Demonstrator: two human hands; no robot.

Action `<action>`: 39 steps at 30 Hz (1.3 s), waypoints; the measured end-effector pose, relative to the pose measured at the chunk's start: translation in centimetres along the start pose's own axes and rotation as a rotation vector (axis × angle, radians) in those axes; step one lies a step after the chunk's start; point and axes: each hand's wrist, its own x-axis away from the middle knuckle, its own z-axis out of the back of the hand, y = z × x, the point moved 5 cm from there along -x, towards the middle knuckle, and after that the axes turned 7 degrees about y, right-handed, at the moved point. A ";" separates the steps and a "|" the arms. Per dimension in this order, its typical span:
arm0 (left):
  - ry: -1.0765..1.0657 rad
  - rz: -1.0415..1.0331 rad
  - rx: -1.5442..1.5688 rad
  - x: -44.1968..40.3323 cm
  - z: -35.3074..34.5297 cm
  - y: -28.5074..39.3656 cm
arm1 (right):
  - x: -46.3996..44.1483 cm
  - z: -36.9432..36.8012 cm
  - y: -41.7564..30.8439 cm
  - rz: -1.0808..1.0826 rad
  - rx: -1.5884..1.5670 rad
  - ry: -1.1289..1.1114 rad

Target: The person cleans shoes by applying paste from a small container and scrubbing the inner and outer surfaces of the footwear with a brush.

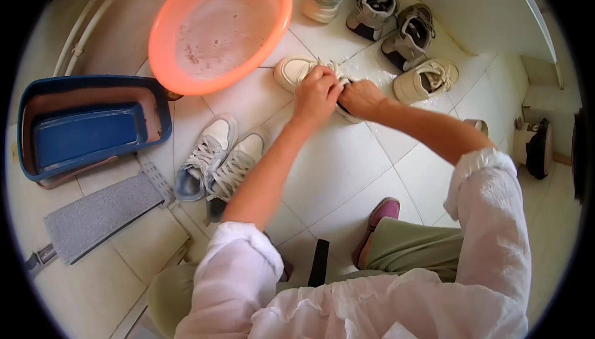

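A cream-white sneaker [289, 73] rests on the tiled floor in front of me, its toe pointing left. Loose white shoelaces [333, 68] stick up from its middle. My left hand [318, 93] is over the front of the lacing, fingers bent and pinched on the laces. Beside it, almost touching, my right hand [361, 98] is closed at the laces near the shoe's opening. Both hands cover much of the sneaker, and the exact grip of the fingertips is hidden.
An orange basin [282, 26] of cloudy water stands at the upper left. Near it are a blue tub [162, 106] and a grey flat mop [105, 212]. White-laced sneakers [211, 150] sit left of my arm; several shoes [375, 7] line the back, with a cream shoe [414, 86] at right.
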 end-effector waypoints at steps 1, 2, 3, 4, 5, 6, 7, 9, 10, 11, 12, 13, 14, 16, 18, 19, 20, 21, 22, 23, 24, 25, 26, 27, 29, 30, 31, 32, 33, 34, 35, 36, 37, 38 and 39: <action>-0.186 0.050 0.117 -0.6 0.1 -0.6 | 0.5 0.1 0.3 -0.085 -0.014 0.087; -0.177 0.051 0.123 -1.4 1.3 -1.3 | 1.4 0.3 0.2 -0.039 -0.021 0.204; -0.197 -0.153 -0.046 -2.3 2.8 -1.1 | 2.2 0.5 0.4 -0.039 -0.020 0.197; -0.224 -0.358 -0.214 -2.6 3.7 -1.3 | 3.0 1.2 0.5 -0.040 -0.052 0.224; -0.235 -0.355 -0.207 -2.9 4.3 -2.8 | 3.7 1.5 0.6 -0.042 -0.086 0.250; -0.332 -0.294 -0.309 -3.3 4.4 -4.3 | 3.9 1.6 0.9 -0.015 -0.116 0.295; -0.425 -0.232 -0.414 -3.5 4.2 -5.7 | 3.6 1.5 1.1 -0.013 -0.118 0.293; -0.491 -0.155 -0.355 -4.3 3.8 -6.7 | 2.6 0.5 1.2 -0.007 -0.146 0.088; -0.516 -0.140 -0.375 -4.9 3.5 -6.8 | 1.8 1.1 1.0 -0.005 -0.152 0.085; -0.543 -0.126 -0.394 -5.2 3.2 -6.8 | 0.8 1.2 0.7 0.001 -0.119 -0.038; -0.549 -0.118 -0.391 -5.3 3.0 -6.9 | 0.3 0.8 0.7 0.009 -0.084 -0.164; -0.551 -0.157 -0.423 -5.3 2.8 -6.8 | 0.0 0.1 0.9 0.015 -0.092 -0.167; -0.548 -0.197 -0.459 -5.4 2.9 -6.7 | -0.6 -0.3 1.0 0.049 -0.133 -0.106; -0.541 -0.181 -0.458 -5.4 3.0 -7.0 | -1.2 0.1 0.6 0.085 -0.174 -0.044; -0.530 -0.177 -0.446 -5.4 2.8 -6.8 | -1.4 0.2 0.7 0.007 -0.282 -0.061; -0.523 -0.172 -0.440 -5.4 2.9 -6.8 | -1.4 -0.4 0.9 0.003 -0.280 -0.062; -0.515 -0.166 -0.433 -5.4 3.0 -6.8 | -1.6 -1.0 1.0 0.001 -0.327 0.003; -0.512 -0.169 -0.430 -5.2 3.0 -7.1 | -1.5 0.0 0.9 -0.001 -0.371 0.069; -0.494 -0.150 -0.410 -5.1 3.1 -7.5 | -0.8 0.6 1.2 -0.004 -0.366 0.069; -0.478 -0.129 -0.393 -5.1 3.2 -8.0 | 0.3 0.8 1.4 0.027 -0.256 -0.024; -0.476 -0.128 -0.397 -5.1 3.3 -8.1 | 1.2 1.1 1.2 0.062 -0.147 -0.114; -0.444 -0.153 -0.391 -4.9 3.5 -8.1 | 2.1 0.8 1.2 0.073 -0.149 -0.114; -0.410 -0.176 -0.381 -4.6 3.6 -8.0 | 3.2 1.1 1.5 0.090 -0.179 0.022; -0.408 -0.166 -0.378 -4.2 3.6 -7.8 | 3.8 1.5 1.6 0.105 -0.209 0.156; -0.414 -0.083 -0.374 -4.3 3.3 -7.1 | 1.8 -0.1 1.7 0.081 -0.191 0.212; -0.418 -0.085 -0.375 -4.3 3.1 -7.2 | -0.4 -1.1 1.9 0.013 -0.233 0.137; -0.414 -0.085 -0.397 -4.3 3.1 -7.3 | -2.0 0.0 1.2 -0.053 -0.275 0.066; -0.408 -0.086 -0.421 -4.3 3.4 -7.6 | -1.9 1.0 1.1 -0.074 -0.173 -0.076; -0.405 -0.086 -0.422 -4.2 3.8 -7.4 | -1.9 0.8 1.0 -0.073 -0.170 -0.074; -0.411 -0.043 -0.431 -4.2 3.9 -7.3 | -1.6 0.6 1.3 -0.057 -0.148 -0.078; -0.419 -0.003 -0.440 -4.4 3.8 -7.2 | -1.1 0.5 1.9 -0.044 -0.127 -0.081; -0.419 -0.006 -0.440 -4.4 3.7 -7.1 | 0.3 0.8 2.7 -0.047 -0.126 -0.080; -0.374 -0.038 -0.395 -4.2 3.8 -7.2 | 2.2 1.7 3.1 0.006 -0.112 -0.028; -0.331 -0.061 -0.353 -3.7 4.2 -7.3 | 2.9 2.2 2.8 0.066 -0.102 0.022; -0.333 -0.049 -0.358 -3.3 4.1 -7.4 | 2.5 1.8 2.3 0.077 -0.109 0.021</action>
